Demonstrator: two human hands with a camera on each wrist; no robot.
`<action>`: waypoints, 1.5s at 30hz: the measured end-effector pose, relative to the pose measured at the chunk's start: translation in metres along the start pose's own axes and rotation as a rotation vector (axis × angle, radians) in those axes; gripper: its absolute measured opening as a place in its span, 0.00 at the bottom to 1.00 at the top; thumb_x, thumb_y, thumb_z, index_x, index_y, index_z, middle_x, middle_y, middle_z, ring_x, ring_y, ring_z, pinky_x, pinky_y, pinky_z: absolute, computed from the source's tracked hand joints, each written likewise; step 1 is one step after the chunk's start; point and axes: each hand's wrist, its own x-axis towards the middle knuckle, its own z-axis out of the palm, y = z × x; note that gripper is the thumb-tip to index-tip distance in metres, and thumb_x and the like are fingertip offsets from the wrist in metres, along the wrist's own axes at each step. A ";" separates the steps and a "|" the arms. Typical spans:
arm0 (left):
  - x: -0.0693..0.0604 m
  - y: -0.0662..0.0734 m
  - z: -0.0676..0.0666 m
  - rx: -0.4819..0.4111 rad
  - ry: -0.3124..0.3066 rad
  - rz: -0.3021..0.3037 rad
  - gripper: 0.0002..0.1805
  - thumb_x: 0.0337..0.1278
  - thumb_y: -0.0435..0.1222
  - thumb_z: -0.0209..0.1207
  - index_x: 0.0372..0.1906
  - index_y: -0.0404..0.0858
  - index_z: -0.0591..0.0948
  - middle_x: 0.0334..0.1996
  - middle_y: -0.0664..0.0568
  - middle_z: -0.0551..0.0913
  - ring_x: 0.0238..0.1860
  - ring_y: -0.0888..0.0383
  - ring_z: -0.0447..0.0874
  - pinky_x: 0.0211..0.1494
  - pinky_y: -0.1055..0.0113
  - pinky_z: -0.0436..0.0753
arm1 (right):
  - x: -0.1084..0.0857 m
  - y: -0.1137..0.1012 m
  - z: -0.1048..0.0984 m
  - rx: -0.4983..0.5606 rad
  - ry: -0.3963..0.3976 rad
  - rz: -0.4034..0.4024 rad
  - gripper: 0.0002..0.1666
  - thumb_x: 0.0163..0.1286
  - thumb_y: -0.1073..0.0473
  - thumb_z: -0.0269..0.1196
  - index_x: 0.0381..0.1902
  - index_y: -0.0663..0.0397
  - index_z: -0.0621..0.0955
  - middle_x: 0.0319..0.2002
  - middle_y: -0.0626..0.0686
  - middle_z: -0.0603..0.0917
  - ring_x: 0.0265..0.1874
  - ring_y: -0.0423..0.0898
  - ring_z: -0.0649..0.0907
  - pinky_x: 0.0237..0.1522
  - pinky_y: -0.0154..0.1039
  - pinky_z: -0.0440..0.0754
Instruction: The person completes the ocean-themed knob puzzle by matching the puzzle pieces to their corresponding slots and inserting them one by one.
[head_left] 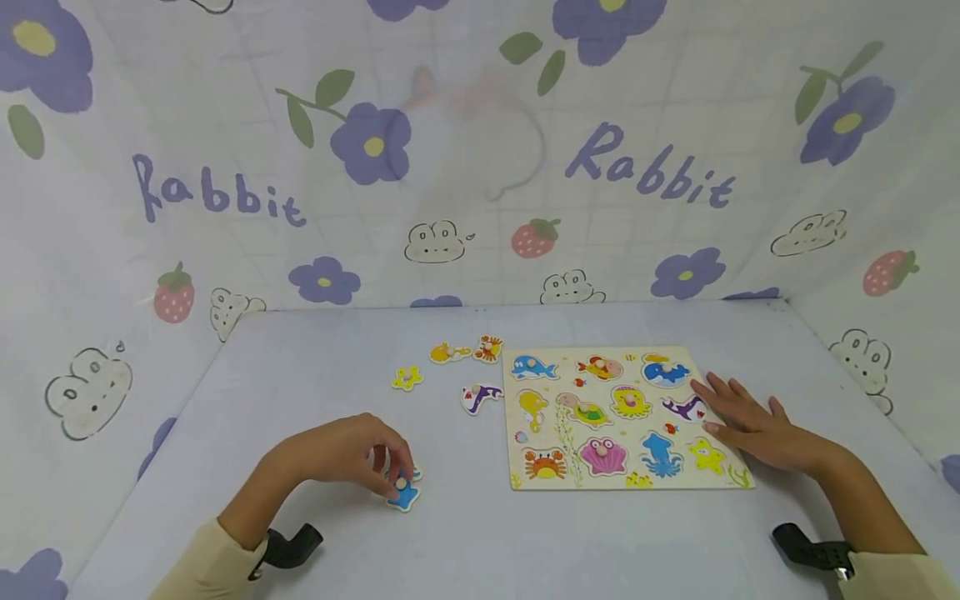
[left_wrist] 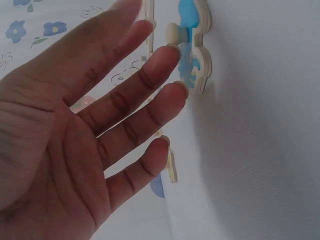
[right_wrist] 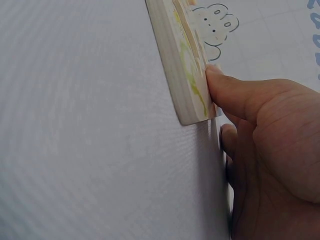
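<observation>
My left hand (head_left: 348, 450) hovers over a blue squid-like piece (head_left: 405, 497) left of the board, thumb and fingers bent around its knob. In the left wrist view, the fingers of the hand (left_wrist: 110, 115) are loosely curved and spread beside the blue piece (left_wrist: 189, 72), with a gap showing at the knob (left_wrist: 172, 33). My right hand (head_left: 765, 433) lies at the right edge of the wooden puzzle board (head_left: 622, 425), fingers spread. In the right wrist view, the thumb of that hand (right_wrist: 275, 135) touches the board's edge (right_wrist: 172, 80); its other fingers are partly hidden.
Behind the left hand lie a yellow star piece (head_left: 407, 378), a yellow seahorse piece (head_left: 448, 353), a crab piece (head_left: 488, 348) and a purple dolphin piece (head_left: 480, 398). Several knobbed pieces sit in the board. A patterned curtain (head_left: 465, 150) stands behind the table.
</observation>
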 end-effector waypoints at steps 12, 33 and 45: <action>0.006 -0.009 0.009 -0.015 -0.040 0.005 0.11 0.56 0.31 0.71 0.39 0.50 0.90 0.30 0.63 0.85 0.32 0.67 0.79 0.40 0.69 0.80 | 0.001 -0.001 0.003 -0.003 -0.007 0.012 0.45 0.75 0.37 0.55 0.82 0.42 0.53 0.80 0.66 0.40 0.76 0.69 0.31 0.61 0.75 0.18; 0.010 -0.007 0.009 0.101 0.054 -0.043 0.09 0.54 0.33 0.73 0.36 0.52 0.88 0.27 0.66 0.82 0.31 0.67 0.77 0.38 0.69 0.77 | -0.002 -0.002 0.000 -0.010 0.003 -0.006 0.45 0.76 0.38 0.54 0.82 0.42 0.52 0.80 0.66 0.39 0.76 0.69 0.30 0.61 0.74 0.16; 0.011 -0.012 0.006 0.208 0.144 -0.026 0.05 0.59 0.40 0.71 0.38 0.52 0.87 0.27 0.71 0.79 0.32 0.68 0.76 0.39 0.69 0.77 | 0.000 -0.001 0.002 0.001 0.009 -0.015 0.44 0.76 0.39 0.54 0.82 0.42 0.52 0.80 0.66 0.39 0.76 0.69 0.30 0.61 0.74 0.16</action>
